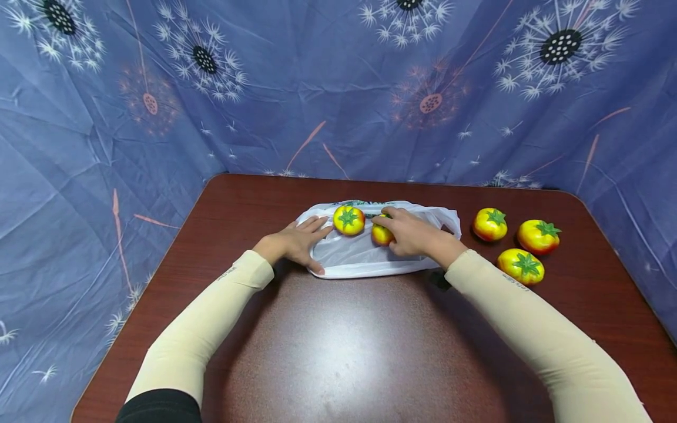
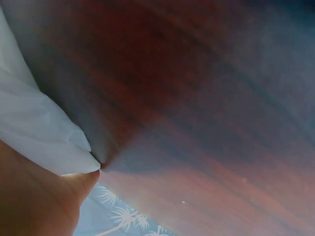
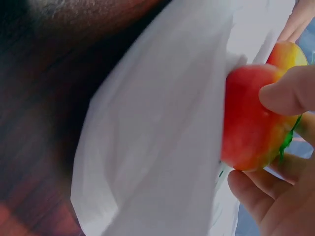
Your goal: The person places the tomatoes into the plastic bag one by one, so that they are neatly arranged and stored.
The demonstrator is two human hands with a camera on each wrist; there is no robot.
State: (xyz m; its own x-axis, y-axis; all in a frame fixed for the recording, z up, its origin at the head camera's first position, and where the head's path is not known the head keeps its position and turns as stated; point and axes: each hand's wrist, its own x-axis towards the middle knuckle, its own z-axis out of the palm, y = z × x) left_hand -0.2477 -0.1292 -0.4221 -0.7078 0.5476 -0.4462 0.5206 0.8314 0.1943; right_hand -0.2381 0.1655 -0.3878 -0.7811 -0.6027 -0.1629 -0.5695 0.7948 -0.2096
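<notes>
Because the white plastic bag lies flattened on the counter, I take the left grip to be steadying it: its fingers are spread wide and nearly straight over the bag's left end, and I see nothing held in them. Over the bag's middle, the right grip is closed only to the width of 1 held fruit, thumb on 1 side, fingers on the other, which I judge a light, guiding hold. Bag film hides part of that fruit from my right wrist view, so I cannot tell whether it sits in or on the bag. A loose fruit rests at the bag, between both grips, leafy top up. To the bag's right, 3 more fruits cluster on the counter, probably for easy right-side reach.
</notes>
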